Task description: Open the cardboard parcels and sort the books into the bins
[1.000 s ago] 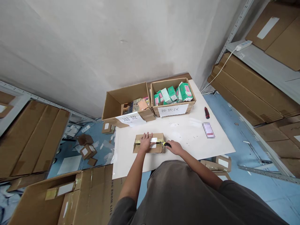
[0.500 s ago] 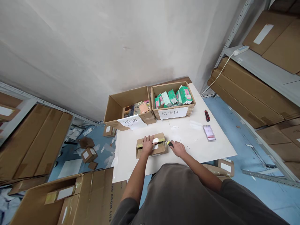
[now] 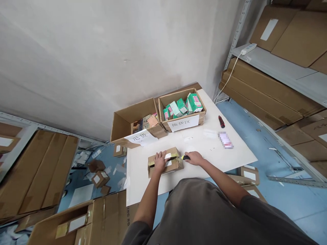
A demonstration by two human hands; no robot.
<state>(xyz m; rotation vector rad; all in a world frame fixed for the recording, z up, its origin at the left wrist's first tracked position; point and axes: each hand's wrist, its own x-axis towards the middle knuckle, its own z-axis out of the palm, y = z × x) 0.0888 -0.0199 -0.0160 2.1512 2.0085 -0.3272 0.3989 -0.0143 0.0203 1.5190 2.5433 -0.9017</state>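
A small taped cardboard box [image 3: 172, 167] with a white label lies on the white tabletop, a dark slit running along its top seam. My left hand [image 3: 160, 162] rests on the box top with its fingers spread. In my right hand [image 3: 194, 158] is a black and yellow utility knife [image 3: 185, 157], the fingers wrapped round its handle. The blade end points at the right end of the box, by the seam; whether it touches the cardboard I cannot tell.
Behind the small box stand two open cartons with paper signs, a left carton [image 3: 120, 126] and a right carton [image 3: 201, 119] holding green boxes. A red and black cutter [image 3: 221, 121] and a blurred-out rectangle [image 3: 225, 140] lie right. Loaded shelves [image 3: 276, 64] flank the table.
The right hand with the utility knife has drawn rightward from the box's seam. The box has turned slightly under my left hand, which stays on it. The camera view has shifted too.
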